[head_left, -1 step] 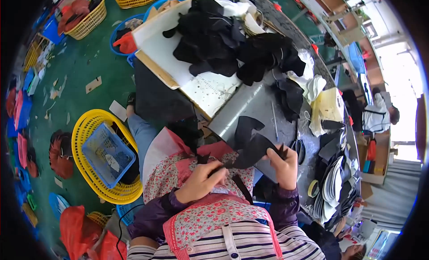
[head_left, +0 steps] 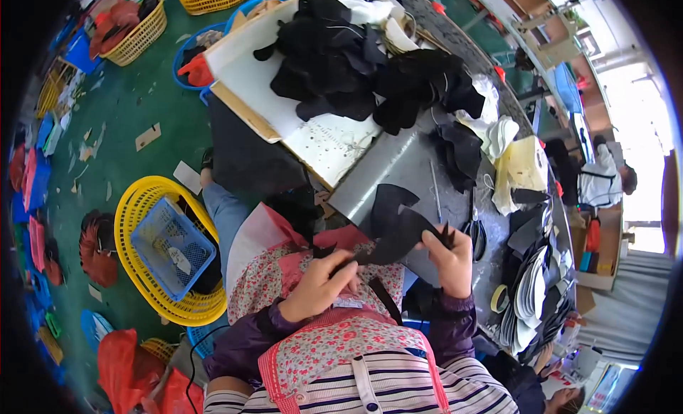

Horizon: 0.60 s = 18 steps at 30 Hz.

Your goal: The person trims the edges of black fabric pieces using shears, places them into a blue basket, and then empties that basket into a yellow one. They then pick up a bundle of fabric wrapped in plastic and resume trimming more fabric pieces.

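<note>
A floppy, curved black fabric piece stretches between my two hands, over my lap and the near edge of the table. My left hand pinches its left end, fingers closed. At its right end, my right hand grips the piece between thumb and fingers, and a dark tip sticks out above them. Another lobe of black fabric lies on the grey tabletop just beyond; whether it is part of the same piece I cannot tell. A dark strip hangs over my flowered apron.
Black cut pieces are heaped in a white tray. Right on the table are scissors, a thin pen-like stick, a tape roll and stacked pale pieces. Left on the floor, a yellow basket holds a blue one.
The black piece has shifted slightly and looks more spread out between my hands. Both hands have moved only a little and keep their hold.
</note>
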Each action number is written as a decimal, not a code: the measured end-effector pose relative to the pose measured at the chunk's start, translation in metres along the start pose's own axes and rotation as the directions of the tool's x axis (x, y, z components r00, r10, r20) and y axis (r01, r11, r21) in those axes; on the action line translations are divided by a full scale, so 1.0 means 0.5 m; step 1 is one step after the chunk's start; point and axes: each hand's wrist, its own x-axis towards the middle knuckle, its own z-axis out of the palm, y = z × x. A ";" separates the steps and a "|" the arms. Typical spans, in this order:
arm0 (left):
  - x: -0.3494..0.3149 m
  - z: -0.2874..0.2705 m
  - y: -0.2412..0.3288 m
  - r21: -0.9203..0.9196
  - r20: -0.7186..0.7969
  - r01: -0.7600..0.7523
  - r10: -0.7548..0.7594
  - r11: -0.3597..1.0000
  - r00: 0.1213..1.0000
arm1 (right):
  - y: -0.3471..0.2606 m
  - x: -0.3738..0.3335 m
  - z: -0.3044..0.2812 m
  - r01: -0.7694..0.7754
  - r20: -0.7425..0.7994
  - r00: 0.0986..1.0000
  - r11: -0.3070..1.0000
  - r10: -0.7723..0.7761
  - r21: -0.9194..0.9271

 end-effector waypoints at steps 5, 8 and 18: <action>0.062 0.010 0.002 0.041 -0.071 -0.004 0.007 0.999 0.997 | 0.029 0.090 0.015 0.124 -0.032 0.991 0.984 -0.129 -0.130; 0.092 -0.002 -0.035 0.048 -0.183 -0.034 0.042 0.998 0.982 | 0.055 0.121 0.022 0.230 -0.005 0.969 0.915 -0.246 -0.332; 0.108 0.004 -0.027 0.053 -0.229 0.003 0.010 0.999 0.973 | 0.004 0.034 0.036 -0.108 0.233 0.969 0.991 0.086 0.084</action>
